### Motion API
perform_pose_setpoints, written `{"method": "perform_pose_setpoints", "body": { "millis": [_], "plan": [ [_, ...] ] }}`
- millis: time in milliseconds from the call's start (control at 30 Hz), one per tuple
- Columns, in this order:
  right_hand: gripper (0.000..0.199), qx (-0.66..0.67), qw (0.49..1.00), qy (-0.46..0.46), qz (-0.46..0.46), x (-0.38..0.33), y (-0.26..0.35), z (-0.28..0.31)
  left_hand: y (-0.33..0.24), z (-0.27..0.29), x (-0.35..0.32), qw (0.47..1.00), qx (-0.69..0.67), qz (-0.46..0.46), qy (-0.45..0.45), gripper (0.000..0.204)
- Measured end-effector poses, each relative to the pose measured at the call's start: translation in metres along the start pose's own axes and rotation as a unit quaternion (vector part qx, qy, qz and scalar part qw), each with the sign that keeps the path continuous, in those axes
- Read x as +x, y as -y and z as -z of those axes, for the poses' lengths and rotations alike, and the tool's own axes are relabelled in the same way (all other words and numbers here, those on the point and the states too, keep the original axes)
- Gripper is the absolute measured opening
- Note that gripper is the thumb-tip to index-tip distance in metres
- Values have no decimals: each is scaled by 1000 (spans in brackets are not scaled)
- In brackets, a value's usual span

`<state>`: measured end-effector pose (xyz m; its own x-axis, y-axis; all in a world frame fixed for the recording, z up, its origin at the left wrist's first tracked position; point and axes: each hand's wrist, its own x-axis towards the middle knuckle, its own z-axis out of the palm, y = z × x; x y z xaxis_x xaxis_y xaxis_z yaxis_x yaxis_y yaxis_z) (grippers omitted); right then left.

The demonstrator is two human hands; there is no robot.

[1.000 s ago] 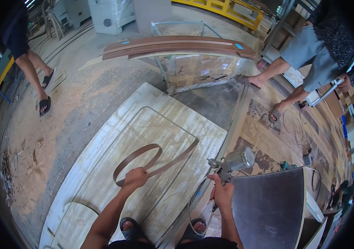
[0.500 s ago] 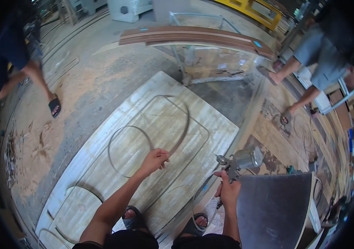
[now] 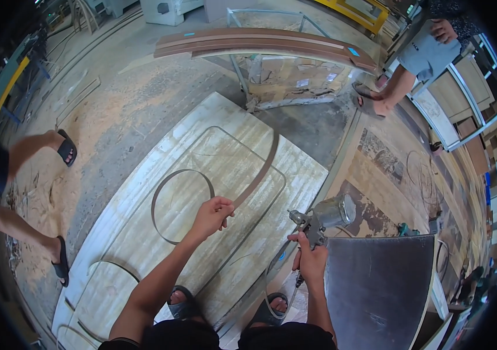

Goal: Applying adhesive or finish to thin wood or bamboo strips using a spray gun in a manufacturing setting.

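My left hand [image 3: 213,217] pinches a long, thin brown edging strip [image 3: 265,169] between thumb and fingers. One length of the strip curves up and away from me; the rest makes a big loop to the left of the hand. In my right hand [image 3: 311,256] is a metal spray gun [image 3: 335,212] with a silver cup, gripped by its handle, its nozzle towards the strip. A thin hose hangs below the gun. Beneath the strip lies a large pale, stained board [image 3: 172,143] with more curved strip pieces at its lower left.
At my right stands a dark, smooth panel [image 3: 380,286]. Brown planks [image 3: 260,44] rest across a metal frame ahead, over a worn, taped carton [image 3: 289,81]. One person's legs [image 3: 38,236] are at the left; another person [image 3: 429,55] stands at the far right. Sawdust covers the floor.
My right hand and the spray gun have shifted a little left. The blurred strip now appears sharp. On the left, a person has stepped nearer; the person at right has changed stance.
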<state>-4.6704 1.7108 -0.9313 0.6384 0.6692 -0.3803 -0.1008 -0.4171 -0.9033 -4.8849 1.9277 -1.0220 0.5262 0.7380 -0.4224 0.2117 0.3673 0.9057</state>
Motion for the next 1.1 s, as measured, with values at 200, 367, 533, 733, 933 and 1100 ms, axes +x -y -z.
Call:
{"method": "perform_pose_setpoints", "body": {
  "millis": [200,367,533,733,933,1100],
  "plan": [
    [35,29,1000,-7,5,-1,-1,4,16,-20,15,1000,-1,7,9,24],
    [37,26,1000,6,13,3,0,-2,30,-19,19,998,52,27,-14,23],
    [37,51,994,-17,92,-7,0,-9,34,-20,16,994,98,46,-14,22],
    [43,267,947,153,-94,24,-26,-14,49,-24,24,985,168,35,-24,20],
    [44,174,979,97,-44,26,-63,-40,49,-24,36,970,237,53,-21,22],
    [45,80,989,116,-55,38,-60,-55,63,-17,34,974,211,80,-26,23]
  ]
}}
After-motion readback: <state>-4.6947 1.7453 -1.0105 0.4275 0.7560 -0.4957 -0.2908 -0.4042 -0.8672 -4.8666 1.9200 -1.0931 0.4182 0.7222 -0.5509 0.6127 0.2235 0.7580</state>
